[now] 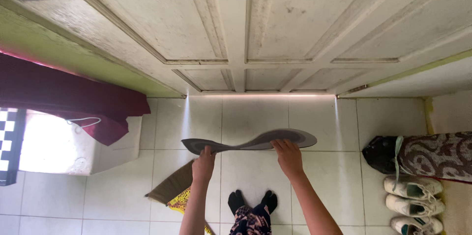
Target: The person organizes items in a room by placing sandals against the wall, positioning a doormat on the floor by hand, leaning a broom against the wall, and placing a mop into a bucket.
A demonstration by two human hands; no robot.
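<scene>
Head view: looking down at a white tiled floor (123,190) before a closed panelled door (236,28).
Mat: an oval grey mat (250,142) held flat in the air at the centre of the frame, above the tiles, its middle rippling.
Left hand (203,163): closed on the mat's near edge, left of centre.
Right hand (288,156): gripping the same edge, right of centre.
Handling: it looks light and floppy, so hands set wide apart along the rim should keep it from sagging.
Nearby: white shoes (413,200) at lower right; a dark red cloth (64,95) over a white box at left.
</scene>
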